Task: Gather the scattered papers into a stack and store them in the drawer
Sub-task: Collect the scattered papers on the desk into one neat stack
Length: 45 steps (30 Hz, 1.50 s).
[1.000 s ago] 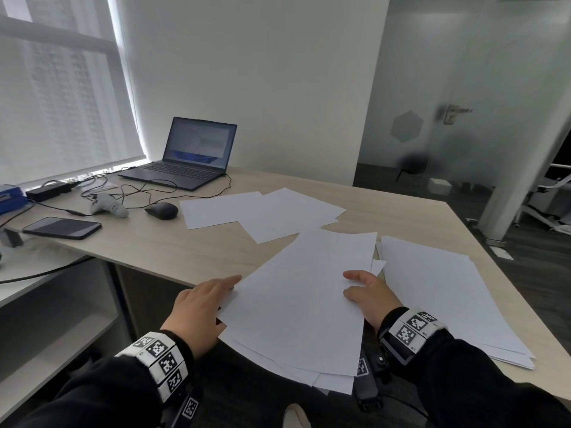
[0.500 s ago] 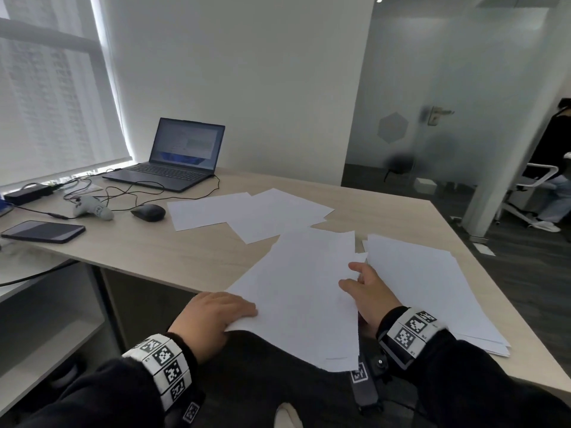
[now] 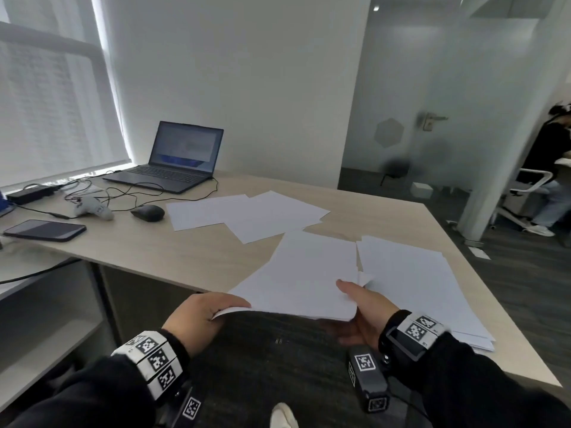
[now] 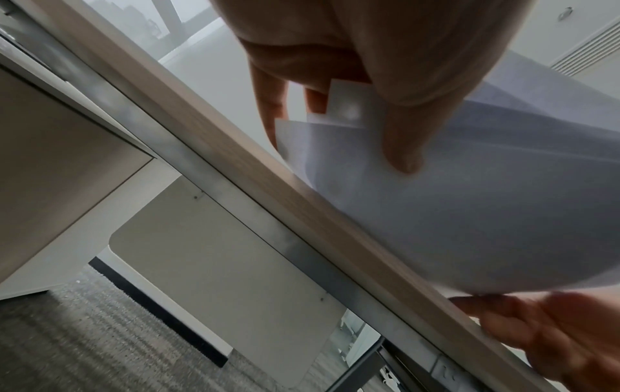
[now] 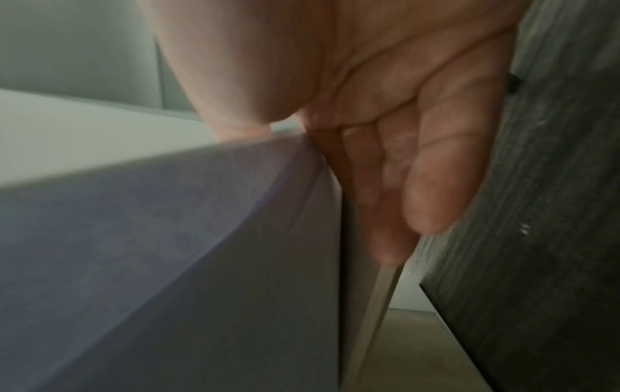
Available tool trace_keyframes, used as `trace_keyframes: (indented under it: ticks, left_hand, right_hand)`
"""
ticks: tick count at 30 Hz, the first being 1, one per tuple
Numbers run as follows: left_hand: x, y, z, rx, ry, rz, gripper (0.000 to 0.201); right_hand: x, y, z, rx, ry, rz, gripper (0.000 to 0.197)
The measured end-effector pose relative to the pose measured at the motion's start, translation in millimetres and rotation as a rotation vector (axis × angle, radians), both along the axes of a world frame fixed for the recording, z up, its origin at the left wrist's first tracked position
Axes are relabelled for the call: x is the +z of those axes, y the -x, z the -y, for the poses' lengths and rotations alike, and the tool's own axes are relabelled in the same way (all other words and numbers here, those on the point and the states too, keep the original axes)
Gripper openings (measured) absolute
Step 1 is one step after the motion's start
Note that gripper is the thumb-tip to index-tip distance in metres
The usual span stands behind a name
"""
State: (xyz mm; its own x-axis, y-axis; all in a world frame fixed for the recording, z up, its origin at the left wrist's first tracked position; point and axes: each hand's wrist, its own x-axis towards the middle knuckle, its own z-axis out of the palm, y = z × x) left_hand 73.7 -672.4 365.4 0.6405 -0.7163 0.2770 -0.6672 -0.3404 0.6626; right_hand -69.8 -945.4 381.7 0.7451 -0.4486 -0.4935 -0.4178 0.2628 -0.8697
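Both hands grip a sheaf of papers [image 3: 309, 279] at the desk [image 3: 129, 248] edge: left hand [image 3: 200, 316] pinching one corner, right hand [image 3: 367, 310] clasping the other.

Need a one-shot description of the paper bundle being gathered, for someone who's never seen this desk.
Start at the wooden desk and go to its near edge. The paper bundle overhangs that edge, pinched by the left hand and right hand. Unlike the sheets lying flat behind and beside it, it is the only paper being held.
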Motion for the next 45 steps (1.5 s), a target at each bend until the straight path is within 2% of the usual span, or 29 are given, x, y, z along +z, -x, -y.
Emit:
trace_keyframes:
  ticks: [4,6,8,9,10,12,17,21,23,25,32,34,36,37,39,42,45]
  left_hand:
    - [-0.3,1.8,-4.1,-0.041,-0.140,0.035,0.040]
    - [-1.7,-1.3,-5.2,-0.054,-0.248,0.029,0.060]
    - [-1.2,-4.7,-2.2,-0.090,-0.373,0.062,0.077]
    - [-0.3,-7.2,0.5,-0.102,-0.422,0.065,0.079]
    - [2.5,-8.1,4.3,-0.096,-0.435,0.051,0.080]
    - [10.9,-10.3,14.3,-0.028,-0.388,-0.007,0.077]
    - [35.1,-14.7,65.1,0.159,-0.108,-0.196,0.047]
    - [39.2,-13.4,120.7,0.150,-0.016,-0.524,0.059]
    - [38.7,-7.8,143.5,0.100,0.023,-0.704,0.045]
    - [34.6,-3.2,161.7,0.051,0.076,-0.799,0.026]
    - [18.8,10.7,211.9,-0.033,0.031,-0.738,0.030]
    - [13.5,14.9,222.2,-0.057,-0.015,-0.686,0.026]
    - [13.4,18.5,229.5,-0.080,-0.031,-0.657,0.030]
    - [15.6,19.8,231.6,-0.078,-0.018,-0.646,0.031]
    - [24.6,22.8,234.0,-0.047,0.045,-0.608,0.031]
    - [48.1,25.6,237.1,-0.047,0.210,-0.591,0.030]
    - [75.1,21.1,241.8,-0.012,0.367,-0.468,0.026]
  right_hand:
    - [-1.4,-1.2,-2.3,-0.116,-0.020,0.098,0.017]
    - [3.5,0.5,-2.9,-0.118,0.088,0.085,0.022]
    - [5.3,1.1,5.6,-0.076,0.241,0.093,0.042]
    - [6.8,3.1,9.4,-0.038,0.317,0.112,0.042]
    - [12.1,6.5,9.7,-0.021,0.365,0.135,0.033]
    - [23.5,16.6,12.4,0.002,0.408,0.202,0.020]
    - [45.9,44.0,30.2,-0.001,0.574,0.295,0.016]
    - [54.1,66.2,48.3,0.021,0.600,0.346,0.016]
    - [53.7,75.5,60.3,-0.001,0.581,0.358,0.019]
    - [49.4,82.3,74.7,-0.055,0.538,0.341,0.019]
    - [16.7,99.2,119.7,-0.141,0.338,0.178,0.017]
    - [9.0,100.2,124.7,-0.129,0.343,0.135,0.019]
    - [2.6,100.6,130.9,-0.121,0.347,0.117,0.029]
    - [1.8,100.8,132.7,-0.127,0.352,0.114,0.027]
    - [5.0,100.6,137.5,-0.149,0.391,0.143,0.015]
    - [26.6,95.3,147.0,-0.188,0.465,0.239,0.020]
    - [59.9,84.2,155.4,-0.230,0.523,0.353,0.019]
